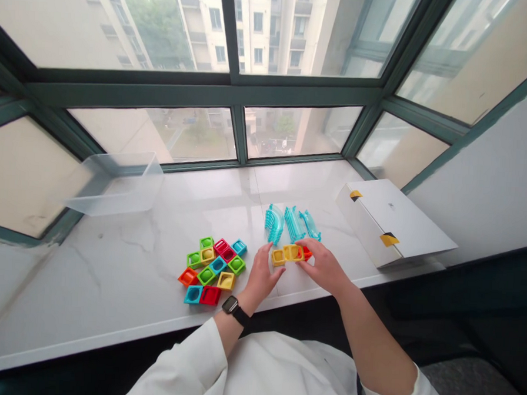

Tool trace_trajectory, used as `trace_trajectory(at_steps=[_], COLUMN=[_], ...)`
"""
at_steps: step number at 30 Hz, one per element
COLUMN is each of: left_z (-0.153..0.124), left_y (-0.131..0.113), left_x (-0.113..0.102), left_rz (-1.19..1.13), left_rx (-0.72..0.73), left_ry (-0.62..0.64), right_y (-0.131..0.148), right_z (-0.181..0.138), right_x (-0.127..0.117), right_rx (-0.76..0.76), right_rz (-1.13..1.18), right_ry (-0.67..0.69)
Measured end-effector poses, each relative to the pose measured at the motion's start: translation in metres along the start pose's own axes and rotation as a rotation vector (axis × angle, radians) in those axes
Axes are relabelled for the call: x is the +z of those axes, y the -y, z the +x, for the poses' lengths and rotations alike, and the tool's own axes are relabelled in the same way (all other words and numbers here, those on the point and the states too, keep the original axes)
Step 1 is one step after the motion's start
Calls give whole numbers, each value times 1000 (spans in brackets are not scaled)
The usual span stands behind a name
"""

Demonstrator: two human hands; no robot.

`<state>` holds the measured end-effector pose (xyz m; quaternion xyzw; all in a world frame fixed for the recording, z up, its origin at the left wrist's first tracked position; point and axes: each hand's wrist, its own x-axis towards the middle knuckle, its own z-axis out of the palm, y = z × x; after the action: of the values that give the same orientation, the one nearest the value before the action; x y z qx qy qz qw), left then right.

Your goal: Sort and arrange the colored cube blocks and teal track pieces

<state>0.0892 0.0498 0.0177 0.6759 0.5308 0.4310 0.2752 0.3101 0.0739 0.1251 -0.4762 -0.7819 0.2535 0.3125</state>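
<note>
Two yellow toy blocks (290,253) and an orange-red block (307,253) form a short row between my hands, just above the white counter. My left hand (261,277), with a black watch on its wrist, pinches the left end of the row. At the other end, my right hand (325,267) has its thumb and fingers around the orange-red block, partly hiding it. Left of my left hand lie several red, green, blue, yellow and orange blocks (218,266), grouped close together. Beyond my hands rest three translucent turquoise track pieces (294,224), one of them clearly curved.
A clear plastic bin (113,204) stands at the back left of the marbled counter (122,272). On the right is a white box (399,219) with yellow-and-black tabs. Green-framed windows (238,93) border the back, and the counter's front edge runs close to my body.
</note>
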Motion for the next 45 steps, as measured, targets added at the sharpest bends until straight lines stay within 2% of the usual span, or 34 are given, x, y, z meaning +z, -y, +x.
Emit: trace_trajectory(at_steps=[4, 8, 18, 25, 45], left_z=[1, -1, -1, 0, 1], left_y=[18, 27, 30, 30, 31], left_x=[10, 14, 14, 14, 13], left_rz=[6, 7, -55, -75, -50], left_rx=[-35, -19, -66, -83, -76], left_ry=[10, 0, 2, 7, 42], right_y=[-4, -7, -7, -12, -20], right_z=[5, 12, 29, 30, 29], right_x=[9, 18, 35, 47, 49], right_rx=[-16, -21, -58, -44, -42], right_rz=[-69, -121, -245, -301, -327], right_ry=[24, 37, 127, 136, 146])
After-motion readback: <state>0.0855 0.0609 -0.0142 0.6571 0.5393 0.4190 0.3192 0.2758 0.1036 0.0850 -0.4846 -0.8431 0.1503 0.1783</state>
